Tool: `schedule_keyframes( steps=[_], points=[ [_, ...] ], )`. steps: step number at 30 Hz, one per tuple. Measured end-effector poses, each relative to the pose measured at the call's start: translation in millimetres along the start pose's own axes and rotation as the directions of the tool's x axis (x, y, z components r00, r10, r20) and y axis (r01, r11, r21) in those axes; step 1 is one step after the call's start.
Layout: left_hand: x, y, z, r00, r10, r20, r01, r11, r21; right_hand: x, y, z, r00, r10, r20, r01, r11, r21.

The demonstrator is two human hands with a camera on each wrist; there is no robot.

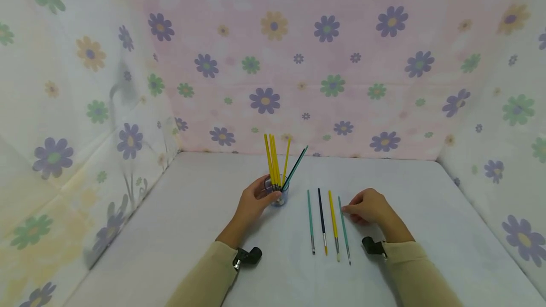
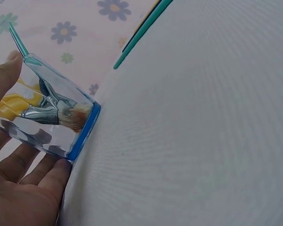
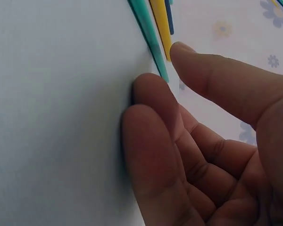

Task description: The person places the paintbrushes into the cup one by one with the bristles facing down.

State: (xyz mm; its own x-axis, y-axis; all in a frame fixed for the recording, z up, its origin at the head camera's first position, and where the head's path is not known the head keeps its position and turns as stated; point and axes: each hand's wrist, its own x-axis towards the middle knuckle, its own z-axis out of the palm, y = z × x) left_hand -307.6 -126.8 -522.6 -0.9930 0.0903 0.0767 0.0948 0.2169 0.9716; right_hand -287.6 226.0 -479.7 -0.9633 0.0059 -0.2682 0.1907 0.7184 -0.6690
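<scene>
Four loose paintbrushes [image 1: 322,217]: side by side on the white table [image 1: 170,231], right of the cup.
Clear cup [image 2: 42,134]: holds bristle-down brushes [image 1: 274,160]; my left hand [image 1: 251,201] curls round it, and a careless tug could tip it.
Right hand [image 1: 372,208]: thumb and fingers spread about the rightmost teal paintbrush's [image 1: 344,229] far end; a poor pinch might roll it.
Lettering: none I can read.
</scene>
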Motion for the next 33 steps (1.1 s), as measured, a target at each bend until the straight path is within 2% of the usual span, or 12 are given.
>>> schedule_keyframes(
  steps=[9,19,26,33],
  points=[
    [-0.3,3.7,0.9,1.000,-0.010,-0.005,0.010,1.000,0.005,1,-8,16.0,1.000,0.001,-0.028,-0.003,0.999,-0.049],
    [-1.1,3.9,1.0,1.000,-0.015,-0.020,0.016,0.999,0.034,-2,-17,21.3,1.000,0.015,-0.026,-0.016,1.000,-0.019],
    [-1.9,4.2,1.2,1.000,-0.023,-0.016,0.023,0.999,0.031,-3,-18,15.5,1.000,-0.004,-0.030,0.003,0.999,-0.037],
    [-1.2,4.8,1.8,0.999,-0.036,-0.021,0.037,0.999,0.034,-5,-37,-0.3,0.994,-0.076,-0.084,0.080,0.995,0.054]
  ],
)
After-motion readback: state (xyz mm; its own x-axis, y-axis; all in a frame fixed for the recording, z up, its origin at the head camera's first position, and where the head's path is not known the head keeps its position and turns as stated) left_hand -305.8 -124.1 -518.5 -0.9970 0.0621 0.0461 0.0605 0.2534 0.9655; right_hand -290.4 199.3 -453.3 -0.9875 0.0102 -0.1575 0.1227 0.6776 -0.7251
